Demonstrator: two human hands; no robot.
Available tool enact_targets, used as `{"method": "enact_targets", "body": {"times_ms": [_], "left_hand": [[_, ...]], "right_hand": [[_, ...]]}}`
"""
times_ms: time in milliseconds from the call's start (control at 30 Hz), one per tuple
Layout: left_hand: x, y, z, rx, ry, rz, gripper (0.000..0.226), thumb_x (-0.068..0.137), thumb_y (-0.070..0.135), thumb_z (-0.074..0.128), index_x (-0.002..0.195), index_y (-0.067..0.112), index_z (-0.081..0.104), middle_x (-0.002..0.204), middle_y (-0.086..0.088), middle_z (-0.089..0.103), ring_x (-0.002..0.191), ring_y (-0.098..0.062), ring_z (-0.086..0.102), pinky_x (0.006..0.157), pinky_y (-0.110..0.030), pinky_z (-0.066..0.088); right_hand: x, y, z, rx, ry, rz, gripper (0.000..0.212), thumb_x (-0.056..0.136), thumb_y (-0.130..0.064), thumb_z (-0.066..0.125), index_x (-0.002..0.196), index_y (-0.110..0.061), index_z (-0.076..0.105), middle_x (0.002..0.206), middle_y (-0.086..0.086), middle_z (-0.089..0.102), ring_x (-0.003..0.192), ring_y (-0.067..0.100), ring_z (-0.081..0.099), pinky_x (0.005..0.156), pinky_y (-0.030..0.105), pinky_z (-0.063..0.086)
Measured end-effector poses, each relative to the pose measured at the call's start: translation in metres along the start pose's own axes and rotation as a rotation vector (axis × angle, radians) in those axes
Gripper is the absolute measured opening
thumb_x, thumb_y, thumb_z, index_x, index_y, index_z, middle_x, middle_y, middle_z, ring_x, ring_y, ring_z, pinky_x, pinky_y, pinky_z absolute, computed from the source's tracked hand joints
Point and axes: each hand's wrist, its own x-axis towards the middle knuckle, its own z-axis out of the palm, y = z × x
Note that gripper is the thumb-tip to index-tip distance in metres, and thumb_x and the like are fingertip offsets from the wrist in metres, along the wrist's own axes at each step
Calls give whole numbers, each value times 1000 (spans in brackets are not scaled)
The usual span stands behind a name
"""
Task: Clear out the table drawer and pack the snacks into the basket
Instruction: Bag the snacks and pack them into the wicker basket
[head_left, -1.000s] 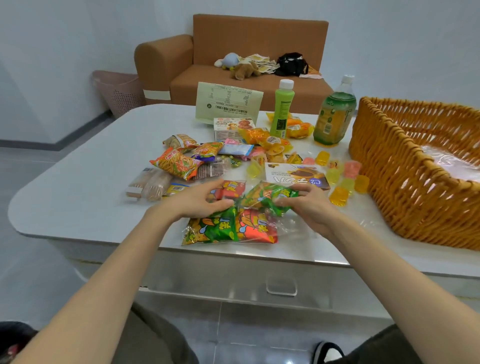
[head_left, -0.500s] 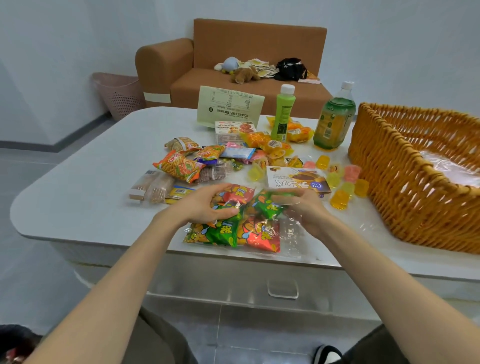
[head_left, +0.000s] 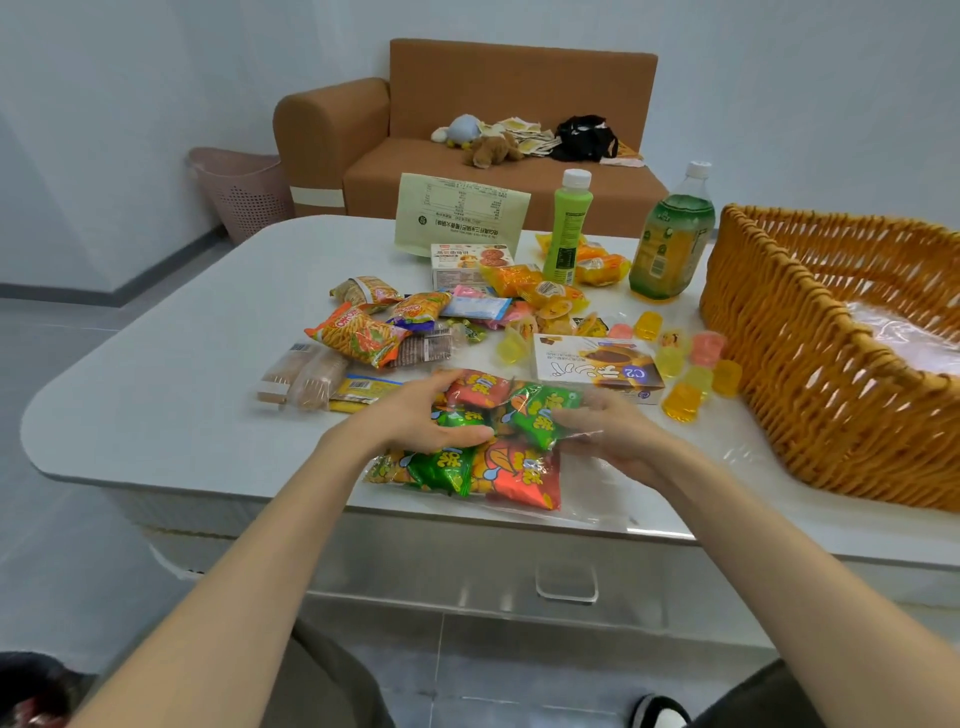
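- The clear bag (head_left: 498, 470) lies at the near edge of the white table (head_left: 156, 405). Six small packets show through it: three green, two red, one yellowish.
- The left hand (head_left: 415, 415) covers the bag's left half. Its fingers curl over the top and its thumb closes in from below, gripping a green packet through the plastic.
- The right hand (head_left: 613, 436) sits on the bag's right half with bent fingers. It is blurred, so I cannot tell whether it pinches anything.
- Both bare forearms reach in from the near side and meet at the bag.
- Directly below the bag is one drawer (head_left: 467, 571), closed.
- Right of the bag stands one woven basket (head_left: 779, 364).
- Just behind the bag lies one chocolate box (head_left: 597, 366).
- Behind the bag to the right, jelly cups (head_left: 680, 405) are bunched too closely to count.
- Farther behind the bag stand two bottles, a slim green bottle (head_left: 566, 234) and a round tea bottle (head_left: 670, 244).
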Motion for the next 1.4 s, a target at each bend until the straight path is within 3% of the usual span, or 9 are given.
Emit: {"method": "enact_targets", "body": {"times_ms": [133, 300, 433, 533, 733, 933, 1100, 1267, 1400], "left_hand": [[-2, -1, 0, -6, 15, -4, 93, 76, 51, 72, 151, 33, 20, 156, 8, 25, 140, -14, 31, 110, -29, 31], [-5, 0, 1, -25, -3, 3, 95, 76, 52, 71, 152, 35, 16, 158, 6, 20, 143, -15, 23, 111, -28, 26], [-6, 0, 5, 67, -118, -8, 108, 72, 59, 70, 151, 41, -2, 161, 4, -11, 145, -17, -20, 120, -45, 5], [-2, -4, 11, 101, -148, 30, 121, 59, 65, 73, 147, 48, -8, 158, 2, -22, 145, -19, -21, 120, -49, 8], [3, -15, 13, 72, -118, 121, 128, 47, 79, 72, 145, 53, -7, 159, 6, -18, 146, -13, -19, 120, -47, 11], [-8, -6, 8, 83, -71, 114, 111, 55, 67, 68, 149, 47, 11, 160, 3, -14, 147, -22, -13, 120, -49, 10], [-28, 22, 22, 137, 187, 85, 97, 60, 91, 47, 144, 50, 25, 161, -3, 7, 148, -27, -1, 117, -54, 13], [-33, 47, 64, 374, 132, -72, 97, 73, 83, 39, 149, 45, -7, 160, -10, -14, 144, -39, -17, 110, -69, 2], [-31, 45, 70, 420, 84, -73, 107, 72, 81, 48, 148, 42, -15, 158, -9, -23, 144, -34, -22, 110, -68, -8]], "right_hand": [[5, -6, 3, -86, 35, -33, 14, 97, 3, 47, 98, 0, 61, 83, 10, 62, 65, 13, 60, 47, 17, 45], [17, -9, -2, -135, 74, 83, 26, 93, 0, 52, 111, 18, 52, 91, 33, 54, 77, 31, 50, 76, 43, 50], [17, -8, -7, -220, 233, 26, 7, 88, 0, 59, 86, 5, 63, 70, 14, 55, 56, 21, 51, 53, 27, 40], [17, -2, -2, -161, 194, -3, 14, 90, -5, 60, 77, 1, 60, 66, 13, 55, 53, 23, 51, 55, 33, 43], [18, -3, 8, -28, 101, 98, 13, 97, -11, 55, 85, -9, 51, 72, 9, 52, 44, 10, 45, 35, 15, 35], [-11, -2, -14, -257, 295, -134, 14, 83, -16, 73, 89, -6, 65, 78, 7, 68, 59, 25, 68, 56, 34, 56], [-36, 1, -41, -551, 644, -423, 12, 92, -21, 60, 102, -16, 64, 97, -1, 66, 85, 13, 59, 72, 27, 44], [-39, 2, -20, -564, 351, -544, 21, 94, -35, 57, 111, -27, 66, 132, -6, 54, 131, 15, 38, 112, 36, 25], [-23, 1, -18, -960, 272, -551, 29, 95, -36, 56, 122, -26, 61, 133, -1, 56, 129, 21, 44, 109, 42, 30]]}}
